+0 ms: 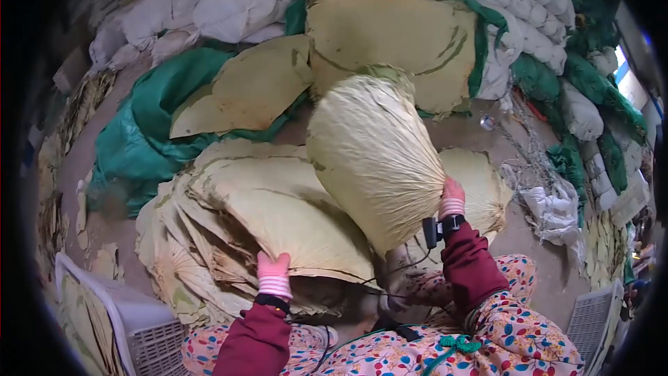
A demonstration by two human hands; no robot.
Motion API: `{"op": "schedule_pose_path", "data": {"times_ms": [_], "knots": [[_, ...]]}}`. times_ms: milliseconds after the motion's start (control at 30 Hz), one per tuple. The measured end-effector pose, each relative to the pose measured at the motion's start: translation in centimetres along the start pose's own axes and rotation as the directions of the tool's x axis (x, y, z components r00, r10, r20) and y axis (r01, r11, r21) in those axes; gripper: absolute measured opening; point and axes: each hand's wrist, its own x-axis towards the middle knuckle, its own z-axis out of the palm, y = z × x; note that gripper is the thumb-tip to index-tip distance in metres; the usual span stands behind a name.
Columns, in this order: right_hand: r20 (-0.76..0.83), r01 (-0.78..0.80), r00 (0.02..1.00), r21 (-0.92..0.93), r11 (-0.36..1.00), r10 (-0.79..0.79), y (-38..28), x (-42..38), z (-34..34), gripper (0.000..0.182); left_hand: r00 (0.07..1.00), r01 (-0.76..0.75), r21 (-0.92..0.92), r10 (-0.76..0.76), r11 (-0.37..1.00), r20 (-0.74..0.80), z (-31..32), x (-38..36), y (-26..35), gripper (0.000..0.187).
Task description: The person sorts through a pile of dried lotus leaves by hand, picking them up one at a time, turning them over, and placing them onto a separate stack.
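Observation:
My right hand (452,195), in a pink-and-white striped glove or cuff, is closed on the gathered, pleated end of a large pale dried lotus leaf (372,153). This fan-shaped leaf is raised and spreads away to the upper left. Another dried lotus leaf (299,219) lies on top of the pile at the left, and my left hand (273,271) grips its near edge. Beneath it are several browner, crumpled leaves (177,251). To the right, partly behind the raised leaf, rests a smaller group of pale leaves (476,188).
Flat stacked leaves (390,28) lie in green sacking at the back, and more (250,87) sit on a green sack (149,108). White sacks (243,3) line the wall. Plastic baskets stand at left (149,338) and right (591,320). Netting and a crumpled white bag (553,212) lie right.

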Motion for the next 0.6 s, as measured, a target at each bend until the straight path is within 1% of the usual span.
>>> {"op": "schedule_pose_path", "data": {"times_ms": [33,67,167,233,267,300,333,400,433,467,533,567,600], "knots": [[-0.03,-0.149,0.985,0.337,0.93,0.169,0.7,-0.3,-1.6,0.024,0.999,0.016,-0.021,-0.015,1.0,0.033,-0.2,-0.1,0.2,0.036],[0.0,-0.254,0.944,0.638,0.727,0.33,1.1,-0.6,-3.0,0.025,0.998,-0.014,-0.179,0.024,0.984,0.053,0.0,-0.3,0.4,0.033],[0.025,-0.342,0.907,0.626,0.701,0.42,1.6,-1.6,-5.8,0.031,0.996,-0.007,-0.091,0.015,0.996,0.088,-0.3,-0.5,1.0,0.034],[-0.199,-0.16,0.932,0.524,0.836,0.303,4.9,-1.8,-4.7,0.029,0.995,0.011,-0.05,-0.006,0.999,0.102,-0.4,-0.4,1.0,0.035],[-0.301,-0.072,0.926,0.453,0.888,0.229,5.0,-2.0,-4.9,0.028,0.994,0.002,-0.085,0.007,0.996,0.107,-0.3,-0.6,1.3,0.035],[-0.2,-0.189,0.931,0.449,0.873,0.304,5.4,-2.5,-5.4,0.026,0.994,-0.006,-0.121,0.02,0.993,0.111,-0.2,-0.8,1.6,0.035],[-0.175,-0.183,0.936,0.499,0.847,0.306,5.5,-2.8,-5.5,0.025,0.993,-0.014,-0.157,0.032,0.988,0.113,-0.2,-1.0,1.9,0.035],[-0.124,-0.165,0.948,0.596,0.785,0.294,3.8,-2.9,-5.9,0.025,0.994,-0.016,-0.122,0.03,0.992,0.108,-0.1,-1.3,2.6,0.033],[-0.104,-0.158,0.961,0.559,0.814,0.258,2.7,-2.7,-6.5,0.023,0.995,-0.016,-0.106,0.026,0.994,0.097,-0.2,-1.5,2.8,0.032],[-0.066,-0.157,0.96,0.676,0.72,0.271,0.7,-2.6,-7.3,0.022,0.995,-0.032,-0.049,0.037,0.998,0.088,-0.2,-1.5,2.8,0.031],[0.036,-0.169,0.961,0.86,0.481,0.273,-3.7,-2.2,-8.5,0.02,0.997,-0.053,0.069,0.049,0.996,0.057,-0.6,-1.5,2.2,0.03],[0.107,-0.18,0.97,0.921,0.346,0.219,-5.0,-1.8,-8.7,0.021,0.995,-0.088,0.07,0.084,0.994,0.049,-0.8,-1.3,1.5,0.03],[0.109,-0.16,0.971,0.956,0.245,0.211,-6.8,-1.4,-8.5,0.021,0.995,-0.085,-0.03,0.087,0.996,0.055,-0.8,-1.6,2.2,0.031]]}}
